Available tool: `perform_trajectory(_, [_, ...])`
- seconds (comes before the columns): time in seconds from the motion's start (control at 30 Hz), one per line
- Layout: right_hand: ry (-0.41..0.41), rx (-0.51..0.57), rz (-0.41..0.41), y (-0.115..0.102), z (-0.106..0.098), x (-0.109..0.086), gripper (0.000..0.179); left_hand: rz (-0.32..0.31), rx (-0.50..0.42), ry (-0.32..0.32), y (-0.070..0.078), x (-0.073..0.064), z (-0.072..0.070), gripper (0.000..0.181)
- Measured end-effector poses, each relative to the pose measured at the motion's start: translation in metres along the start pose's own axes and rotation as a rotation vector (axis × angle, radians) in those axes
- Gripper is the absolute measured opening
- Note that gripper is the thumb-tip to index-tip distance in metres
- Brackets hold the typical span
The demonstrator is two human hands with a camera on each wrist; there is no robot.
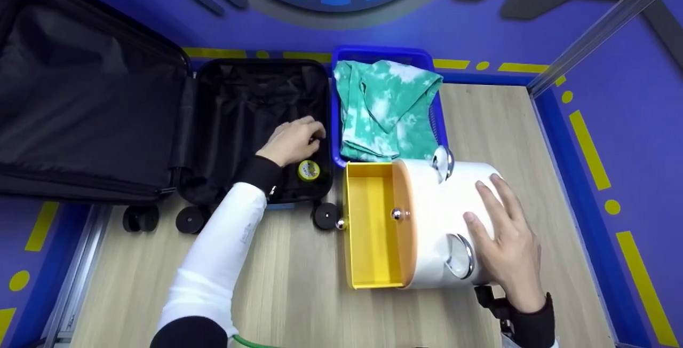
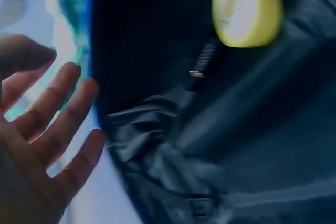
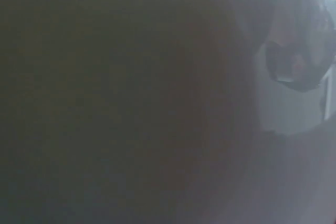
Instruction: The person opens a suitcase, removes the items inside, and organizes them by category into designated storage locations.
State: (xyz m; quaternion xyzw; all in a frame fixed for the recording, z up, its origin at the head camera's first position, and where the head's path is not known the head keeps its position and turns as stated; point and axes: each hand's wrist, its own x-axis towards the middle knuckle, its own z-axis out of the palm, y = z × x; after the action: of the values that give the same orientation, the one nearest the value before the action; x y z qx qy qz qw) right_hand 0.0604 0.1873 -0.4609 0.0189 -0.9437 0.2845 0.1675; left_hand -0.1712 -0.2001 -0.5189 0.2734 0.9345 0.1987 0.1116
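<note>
My left hand (image 1: 293, 142) hovers over the right half of an open black suitcase (image 1: 243, 124), its fingers loosely bent. In the left wrist view those fingers (image 2: 73, 114) are spread apart with nothing between them. Below the hand, in the suitcase, sits a small round yellow container (image 1: 309, 170) with a printed label, seen larger and blurred in the left wrist view. My right hand (image 1: 509, 241) rests on the side of a white cabinet (image 1: 443, 220), thumb and fingers extended. The cabinet has an orange front and a pulled-out yellow drawer (image 1: 373, 230). The right wrist view is mostly dark blur.
Behind the cabinet, a blue basket (image 1: 336, 113) holds a folded green-and-white tie-dye cloth (image 1: 392, 113). The suitcase lid (image 1: 85, 97) lies open at left; its wheels (image 1: 326, 215) stick out toward the front. Chrome fittings (image 1: 461, 256) protrude from the cabinet. Blue walls enclose the wooden table (image 1: 299, 305).
</note>
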Motion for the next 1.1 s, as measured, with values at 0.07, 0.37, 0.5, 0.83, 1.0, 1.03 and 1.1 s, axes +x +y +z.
perform_trajectory(0.07, [0.002, -0.001, -0.003, 0.000, 0.000, 0.001, 0.062, -0.035, 0.037, -0.097, -0.003, 0.004, 0.005, 0.023])
perform_trajectory(0.37, [-0.002, -0.006, -0.009, -0.001, 0.000, 0.001, 0.061, -0.159, 0.101, -0.360, 0.000, 0.011, 0.025, 0.041])
perform_trajectory(0.5, [0.002, -0.008, -0.005, -0.001, -0.001, 0.001, 0.062, -0.164, 0.159, -0.403, 0.005, 0.017, 0.032, 0.036])
perform_trajectory(0.83, [0.004, 0.015, -0.025, 0.000, 0.001, 0.001, 0.062, -0.250, 0.122, -0.436, 0.004, 0.013, 0.030, 0.045])
perform_trajectory(1.0, [0.005, 0.009, -0.017, -0.001, 0.000, 0.001, 0.061, -0.245, -0.048, -0.385, 0.001, 0.011, 0.020, 0.062])
perform_trajectory(1.03, [0.005, 0.010, -0.015, -0.001, 0.000, 0.001, 0.061, -0.244, -0.076, -0.372, 0.001, 0.011, 0.018, 0.064])
perform_trajectory(1.1, [0.003, 0.015, -0.008, -0.001, 0.000, 0.000, 0.061, -0.233, -0.126, -0.324, 0.000, 0.009, 0.014, 0.063])
